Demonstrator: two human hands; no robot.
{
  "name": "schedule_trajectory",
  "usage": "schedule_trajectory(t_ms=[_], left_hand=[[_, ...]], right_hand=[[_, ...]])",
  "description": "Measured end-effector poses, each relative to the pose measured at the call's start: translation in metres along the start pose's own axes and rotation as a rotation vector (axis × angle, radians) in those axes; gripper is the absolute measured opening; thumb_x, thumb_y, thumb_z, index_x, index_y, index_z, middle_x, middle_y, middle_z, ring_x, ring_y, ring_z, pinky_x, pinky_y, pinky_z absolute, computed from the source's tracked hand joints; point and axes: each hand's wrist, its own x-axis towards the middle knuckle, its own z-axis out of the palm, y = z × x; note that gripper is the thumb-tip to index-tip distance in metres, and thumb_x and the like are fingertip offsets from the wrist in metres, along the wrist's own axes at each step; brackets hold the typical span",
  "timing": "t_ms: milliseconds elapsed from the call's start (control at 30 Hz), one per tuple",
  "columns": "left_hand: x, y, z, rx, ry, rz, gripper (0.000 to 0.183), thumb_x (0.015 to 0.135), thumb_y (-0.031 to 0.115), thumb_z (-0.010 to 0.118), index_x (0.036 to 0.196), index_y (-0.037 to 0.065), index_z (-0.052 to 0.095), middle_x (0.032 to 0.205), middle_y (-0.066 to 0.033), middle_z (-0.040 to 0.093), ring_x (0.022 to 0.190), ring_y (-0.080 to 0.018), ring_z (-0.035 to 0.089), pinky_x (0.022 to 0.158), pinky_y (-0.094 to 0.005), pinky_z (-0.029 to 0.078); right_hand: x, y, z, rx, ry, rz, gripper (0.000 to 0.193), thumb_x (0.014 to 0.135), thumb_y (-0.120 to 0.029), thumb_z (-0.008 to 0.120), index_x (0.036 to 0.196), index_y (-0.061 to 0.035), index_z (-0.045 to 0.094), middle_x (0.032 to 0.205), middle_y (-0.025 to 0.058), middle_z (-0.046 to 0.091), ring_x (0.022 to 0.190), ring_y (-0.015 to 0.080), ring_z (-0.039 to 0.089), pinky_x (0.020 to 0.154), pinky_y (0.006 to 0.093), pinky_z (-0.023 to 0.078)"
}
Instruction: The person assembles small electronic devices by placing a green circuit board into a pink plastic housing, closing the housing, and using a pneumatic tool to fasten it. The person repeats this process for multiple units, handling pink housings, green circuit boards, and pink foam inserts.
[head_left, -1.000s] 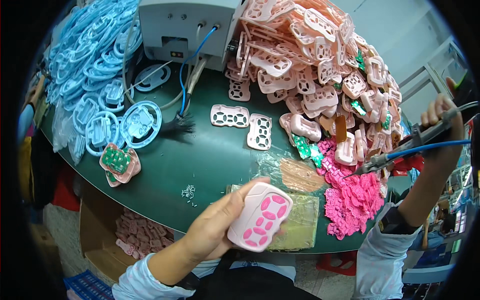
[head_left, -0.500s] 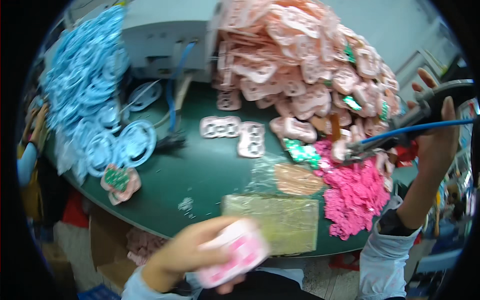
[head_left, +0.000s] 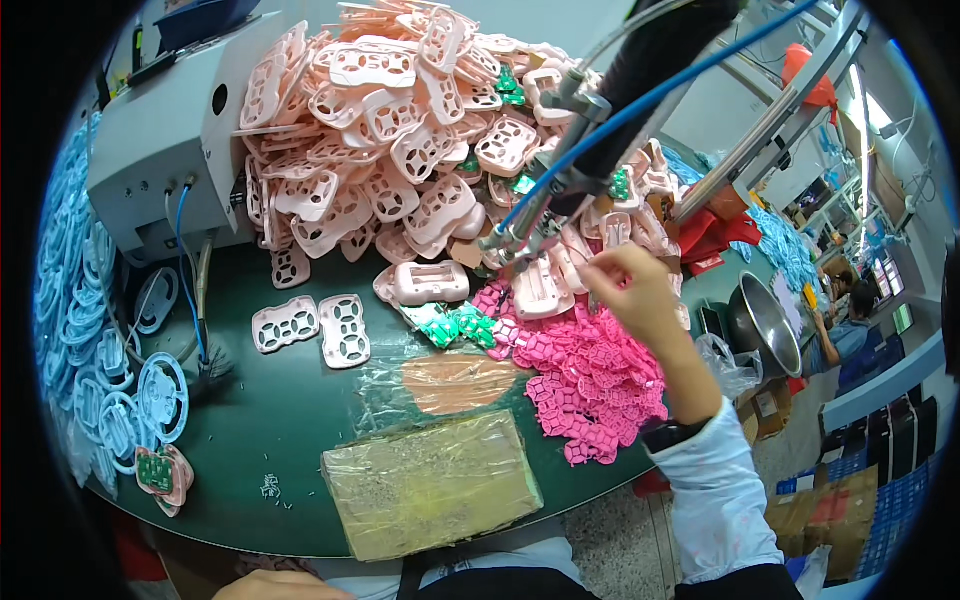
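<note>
Fingers: right hand point(head_left: 632, 285) has its fingers curled close together, tips pinched at the edge of the shell heap point(head_left: 400, 130); what they pinch is too small to tell.
Right hand contact: it sits just under the nozzle of the hanging driver point(head_left: 560, 190), touching pale pink shells at the heap's near right edge.
Left hand: only a sliver shows at the lower edge point(head_left: 285, 588); whether it is open or closed cannot be told, nor what it holds.
Shell on mat: one closed shell point(head_left: 430, 282) lies at the foot of the heap.
Other parts: green boards point(head_left: 450, 322) just in front of that shell; hot-pink keypads point(head_left: 590, 385) right of the boards.
Progress (judged): the heap remains large and the keypads are many, so most of the work looks undone.
</note>
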Motion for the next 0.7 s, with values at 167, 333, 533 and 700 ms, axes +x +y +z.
schedule_trajectory(t_ms=[167,333,533,700], left_hand=[[0.025,0.013,0.015,0.007,0.023,0.044,0.031,0.085,-0.002,0.063,0.116,-0.006,0.063,0.097,-0.0155,0.065,0.072,-0.0189,0.067,0.061,-0.0271,0.055],[0.067,0.001,0.033,0.475,0.422,0.322,0.041,0.079,0.015,0.076,0.116,0.002,0.065,0.109,-0.0141,0.068,0.103,-0.0302,0.066,0.089,-0.0354,0.052],[0.107,-0.007,0.047,1.087,0.453,0.4,0.059,0.084,0.037,0.069,0.13,0.004,0.053,0.138,-0.0161,0.052,0.132,-0.032,0.046,0.11,-0.0546,0.029],[0.105,-0.001,0.015,1.049,0.914,0.268,0.048,0.084,0.022,0.07,0.126,0.002,0.057,0.133,-0.0174,0.056,0.129,-0.0341,0.049,0.108,-0.0536,0.032]], right_hand=[[-0.008,0.031,0.035,-0.273,0.158,-0.117,0.018,0.078,-0.015,0.076,0.074,-0.003,0.063,0.071,0.0108,0.062,0.062,0.0222,0.06,0.059,0.0333,0.047],[-0.011,0.029,-0.013,0.067,0.028,0.189,0.016,0.085,-0.012,0.072,0.076,-0.0015,0.063,0.069,-0.0024,0.059,0.062,0.0052,0.051,0.058,0.0218,0.041],[-0.025,-0.004,-0.046,0.267,-0.009,0.26,0.016,0.088,-0.011,0.069,0.081,-0.0047,0.056,0.072,-0.0024,0.057,0.062,0.003,0.048,0.056,0.0189,0.035],[-0.076,-0.067,-0.087,0.2,-0.168,0.161,0.016,0.076,-0.001,0.068,0.071,-0.0052,0.053,0.07,-0.0004,0.053,0.063,0.007,0.046,0.058,0.0217,0.034]])
